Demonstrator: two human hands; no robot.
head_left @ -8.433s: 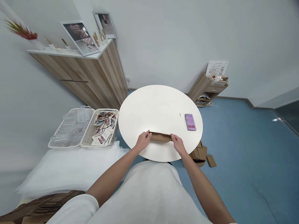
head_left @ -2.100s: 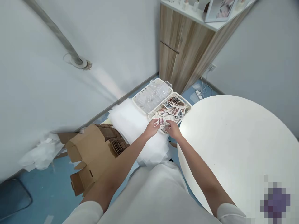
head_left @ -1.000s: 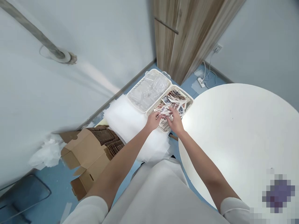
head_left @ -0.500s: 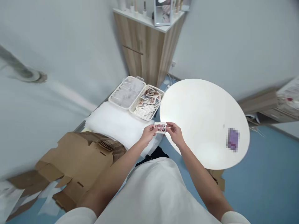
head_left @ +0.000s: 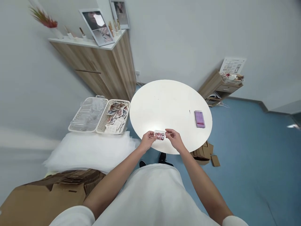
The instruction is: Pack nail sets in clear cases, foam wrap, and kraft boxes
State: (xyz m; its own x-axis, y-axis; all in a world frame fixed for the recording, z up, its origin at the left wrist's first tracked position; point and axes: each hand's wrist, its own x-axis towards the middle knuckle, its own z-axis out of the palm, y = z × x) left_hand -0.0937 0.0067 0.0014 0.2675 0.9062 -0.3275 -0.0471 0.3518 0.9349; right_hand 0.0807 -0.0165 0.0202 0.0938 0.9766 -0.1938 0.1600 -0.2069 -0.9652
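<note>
Between my two hands is a small white card point(head_left: 159, 135) with rows of red, pink and dark rounded pieces that look like press-on nails. My left hand point(head_left: 148, 140) pinches its left end, thumb on the face. At the right end, my right hand point(head_left: 174, 138) has its fingertips closed on the card's edge. I hold the card low over the near edge of a round white table point(head_left: 164, 100). To the left, a cream basket point(head_left: 100, 125) contains many similar cards point(head_left: 117, 117), heaped with some turned white side up.
A second basket point(head_left: 81, 128) holds clear plastic packs, beside a stack of white sheets point(head_left: 89, 150). Flattened cardboard point(head_left: 47, 201) lies at lower left. A blurred purple item point(head_left: 199, 119) is on the table's right. A wooden cabinet point(head_left: 98, 69) and a small shelf point(head_left: 216, 84) stand behind.
My view has turned to the right, so the baskets and cabinet appear further left. The card and both my hands are now over the table's near edge, still together.
</note>
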